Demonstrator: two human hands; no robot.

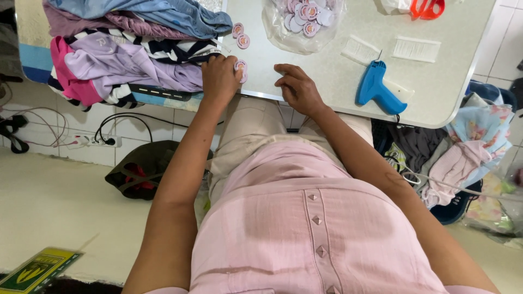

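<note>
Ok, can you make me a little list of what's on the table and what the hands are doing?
left hand: fingers on a round pink tag at the table edge, beside the clothes pile
right hand: resting on the table, holding nothing
more tags: two loose ones; a clear bag full of them
tool: blue tagging gun, right of the hands
far edge: red scissors

Pale speckled desk [338, 71] with rounded corner and grey edge. White-tiled wall [49, 122] below it, power strip [101, 141] and dark cables against it. Cream floor [54, 207], evenly lit. Dark green bag [139, 169] under desk; yellow-green mat [35, 270] at lower left.
</note>
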